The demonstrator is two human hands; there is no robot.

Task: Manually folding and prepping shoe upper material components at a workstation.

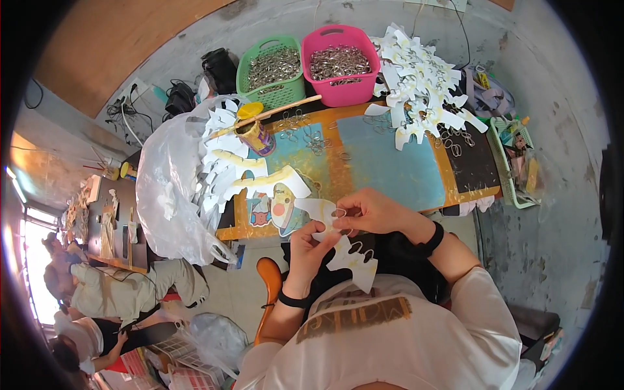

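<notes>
Over the table's front edge I hold a white cut-out sheet [354,265] with yellowish patches and a jagged outline. My left hand [308,252] is closed, pinching the sheet between thumb and fingers. My right hand [372,212] is closed at the sheet's upper part, its fingertips on a thin metal ring [338,212] there. More rings [368,254] sit along the sheet's lower part. Just beyond my left hand lie printed cartoon cut-outs [283,209] and a pale strip with a yellow band [276,182].
A green basket [273,97] and a pink basket [339,97] hold metal rings. White cut-outs [416,84] pile up at right. A stick [279,114] lies across an open can [260,142]. A plastic bag [166,188] bulges at left. Two people sit far left.
</notes>
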